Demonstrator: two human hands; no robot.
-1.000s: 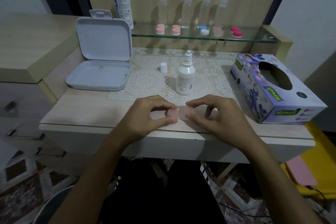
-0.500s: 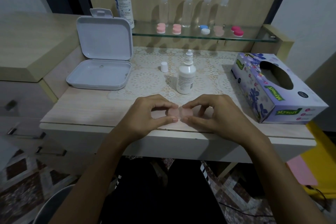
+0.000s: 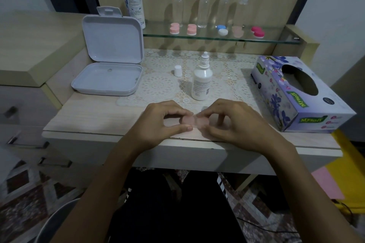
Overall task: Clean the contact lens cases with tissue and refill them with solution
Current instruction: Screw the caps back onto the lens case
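While both hands work at the bench (image 3: pixel 94 118) front edge, a pale pink lens case (image 3: pixel 194 121) sits between them, just above the surface. Left hand (image 3: pixel 158 124): thumb and forefinger pinch the left cap. Right hand (image 3: pixel 235 124): fingers curled round the right cap, pinching it. Cannot tell whether the caps are being loosened or tightened.

Solution bottle (image 3: pixel 201 83) stands uncapped just behind the hands; its cap (image 3: pixel 177 70) is apart, to the left on the lace mat. Tissue box (image 3: pixel 300 92) to the right, no tissue showing at the slot. Five more cases on the glass shelf (image 3: pixel 276 38).

Risks, judged:
- Case is small and held by fingertips only at the bench edge; a slip while twisting could drop it or a cap to the floor.
- Open bottle stands near the knuckles; a forward reach could knock it over and spill solution.
- If the wells hold liquid, tilting the case would spill it.
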